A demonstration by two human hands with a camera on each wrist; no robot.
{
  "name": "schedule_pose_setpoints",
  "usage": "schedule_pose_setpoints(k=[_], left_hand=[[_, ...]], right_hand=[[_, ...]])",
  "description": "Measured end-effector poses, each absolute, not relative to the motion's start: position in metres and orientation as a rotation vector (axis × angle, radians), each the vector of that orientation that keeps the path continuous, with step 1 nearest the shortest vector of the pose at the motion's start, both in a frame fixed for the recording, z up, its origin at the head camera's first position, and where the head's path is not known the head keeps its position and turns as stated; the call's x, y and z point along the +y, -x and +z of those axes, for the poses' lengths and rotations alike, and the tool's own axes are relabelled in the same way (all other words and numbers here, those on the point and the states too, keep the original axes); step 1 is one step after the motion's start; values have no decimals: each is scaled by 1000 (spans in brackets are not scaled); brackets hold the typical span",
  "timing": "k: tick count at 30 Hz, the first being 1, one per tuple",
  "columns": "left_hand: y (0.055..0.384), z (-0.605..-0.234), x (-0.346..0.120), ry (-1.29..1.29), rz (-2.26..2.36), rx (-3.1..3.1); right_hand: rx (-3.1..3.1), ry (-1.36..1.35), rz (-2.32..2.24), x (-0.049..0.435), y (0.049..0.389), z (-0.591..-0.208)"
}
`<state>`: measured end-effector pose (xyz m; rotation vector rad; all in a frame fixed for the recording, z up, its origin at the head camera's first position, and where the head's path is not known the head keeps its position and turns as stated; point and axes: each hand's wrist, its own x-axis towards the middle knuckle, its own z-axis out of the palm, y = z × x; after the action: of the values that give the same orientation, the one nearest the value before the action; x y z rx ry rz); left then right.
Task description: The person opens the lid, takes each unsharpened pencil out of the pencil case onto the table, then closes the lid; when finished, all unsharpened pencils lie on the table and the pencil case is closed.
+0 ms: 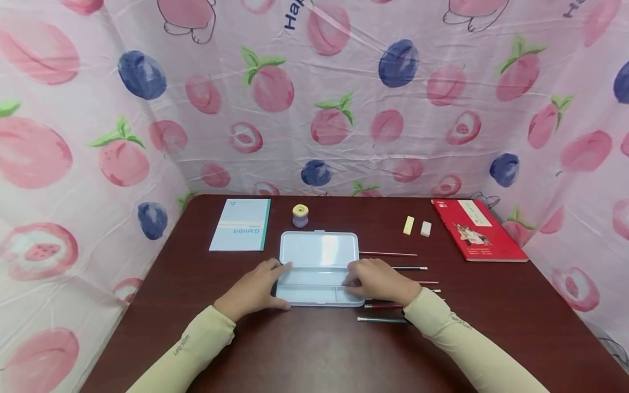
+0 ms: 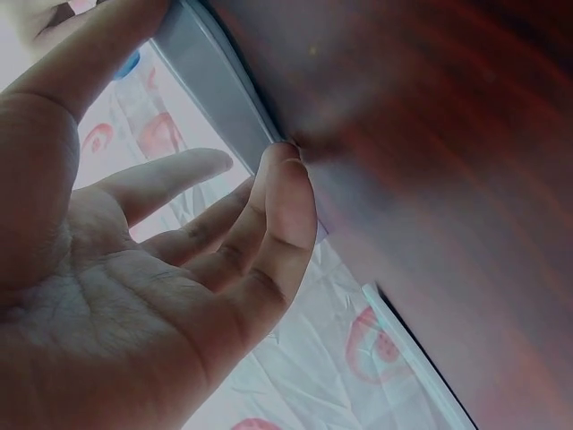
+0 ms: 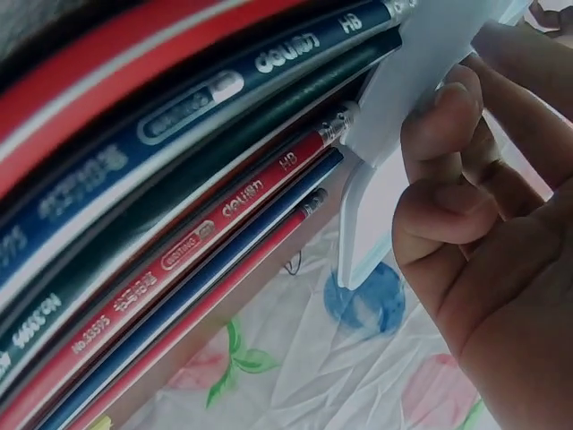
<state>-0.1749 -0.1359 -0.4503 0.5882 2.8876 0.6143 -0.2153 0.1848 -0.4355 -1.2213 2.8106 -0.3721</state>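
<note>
A light blue plastic pencil case lies with its lid folded back, showing a long tray and divided front compartments. My left hand rests at its left end, thumb by the front corner and index finger at the rim. In the left wrist view, the other fingers bend loosely beside the case's side wall. With bent fingers, my right hand holds the right end, its fingertips over the compartments. The right wrist view shows curled fingers close against the case's edge.
Several pencils lie side by side right of the case, partly under my right forearm. Behind them are a yellow block, a white eraser and a red book. A notebook and a small yellow-and-purple container stand farther back.
</note>
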Motion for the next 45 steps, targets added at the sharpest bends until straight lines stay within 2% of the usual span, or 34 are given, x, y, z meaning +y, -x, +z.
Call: schedule_pose_setpoints(k=[16, 35, 45], left_hand=[[175, -448, -134, -565, 609, 2890], [174, -452, -134, -572, 616, 2894], [174, -450, -133, -542, 612, 2892]], right_hand=[[2863, 1236, -353, 175, 218, -439], [2630, 994, -499, 171, 235, -429], [2689, 992, -558, 180, 232, -428]])
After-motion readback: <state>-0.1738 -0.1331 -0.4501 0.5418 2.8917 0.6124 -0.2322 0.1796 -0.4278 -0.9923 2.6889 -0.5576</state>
